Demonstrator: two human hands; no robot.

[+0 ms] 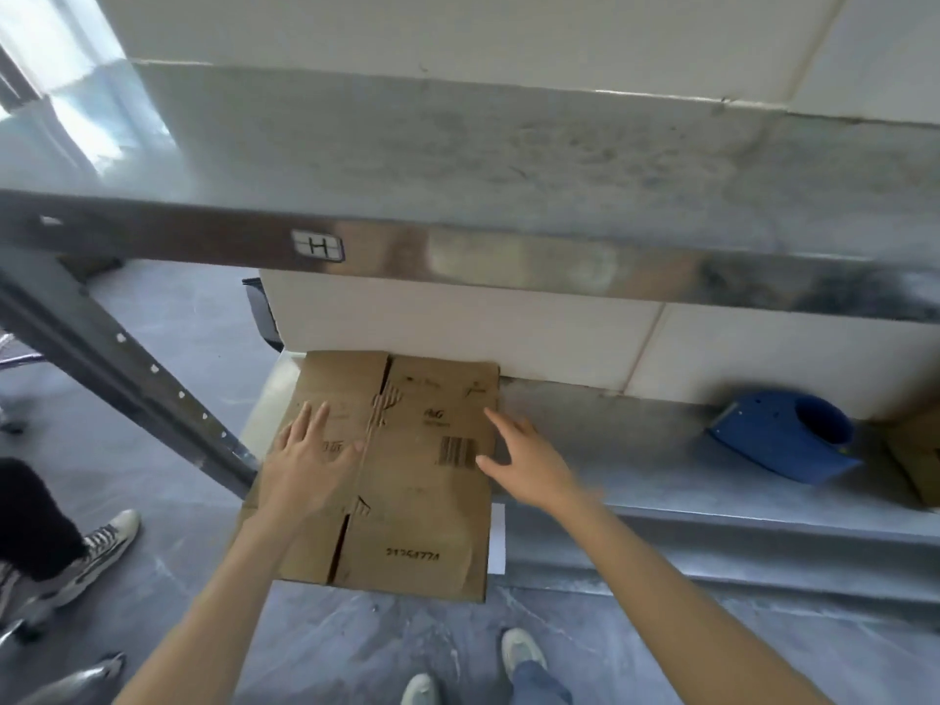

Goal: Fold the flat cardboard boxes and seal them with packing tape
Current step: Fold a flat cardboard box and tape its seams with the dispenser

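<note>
Fingers of your left hand (305,465) lie straight and flat on the flattened cardboard box (422,516). Fingers of your right hand (529,465) spread, relaxed, at its right edge, gripping nothing. The box overhangs a metal shelf (636,450); a blue tape dispenser (778,440) sits well to the right.

Metal shelf (636,450) against white tiled wall (458,323); bystander's sneaker (96,552) on grey floor (178,323), left.

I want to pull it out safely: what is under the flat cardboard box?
The flat cardboard box lies on the metal shelf, its near end overhanging the front edge. A white strip peeks out at its right side. Anything else beneath is covered.
</note>
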